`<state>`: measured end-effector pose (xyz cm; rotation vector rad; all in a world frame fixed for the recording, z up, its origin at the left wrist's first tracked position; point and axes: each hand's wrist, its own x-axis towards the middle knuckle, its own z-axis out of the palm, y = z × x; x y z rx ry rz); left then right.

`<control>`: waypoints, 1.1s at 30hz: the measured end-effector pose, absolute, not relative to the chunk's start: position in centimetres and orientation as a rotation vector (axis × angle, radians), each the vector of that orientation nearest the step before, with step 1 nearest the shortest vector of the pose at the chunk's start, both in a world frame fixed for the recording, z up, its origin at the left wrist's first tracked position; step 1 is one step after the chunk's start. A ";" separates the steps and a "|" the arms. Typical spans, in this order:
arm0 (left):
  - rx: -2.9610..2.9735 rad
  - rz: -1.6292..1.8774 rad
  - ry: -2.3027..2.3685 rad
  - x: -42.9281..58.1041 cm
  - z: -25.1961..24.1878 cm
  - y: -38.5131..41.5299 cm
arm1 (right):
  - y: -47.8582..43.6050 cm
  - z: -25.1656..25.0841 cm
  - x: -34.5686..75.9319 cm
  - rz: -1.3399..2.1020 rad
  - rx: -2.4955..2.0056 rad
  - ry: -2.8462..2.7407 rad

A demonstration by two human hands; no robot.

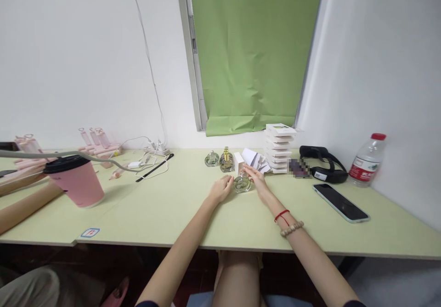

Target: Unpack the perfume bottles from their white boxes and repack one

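your left hand and right hand flank a clear glass bottle, which sits between them, low at the tabletop. your left fingers are curled in at its near-left edge; whether they are clamped on the glass or only resting against it, i cannot tell. your right fingers are stretched out together, tips by the bottle's neck, and i cannot tell whether they pinch it. having a hand on each side probably steadies the round body, which looks easy to tip, while the table seems to take its weight.

just beyond your right fingertips a small white box stands on end, with folded white card pieces lying loosely behind your right hand. past those rises a stack of white boxes, likely piled up to save space yet near enough to reach. beyond your left hand stand a second clear bottle and a gold-topped bottle, side by side, perhaps grouped there to spare your elbows. well right of your right hand, a phone lies flat, apparently out of your working space.
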<state>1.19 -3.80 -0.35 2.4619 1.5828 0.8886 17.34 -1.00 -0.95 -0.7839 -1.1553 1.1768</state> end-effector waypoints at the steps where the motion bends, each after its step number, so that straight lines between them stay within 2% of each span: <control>1: 2.461 0.884 1.585 1.2 -0.3 -3.8 | -1.0 -0.9 17.3 1.184 -0.786 -1.141; 33: 2.496 0.928 1.512 1.2 -0.9 -3.5 | -0.2 -2.2 17.2 0.944 -0.816 -1.330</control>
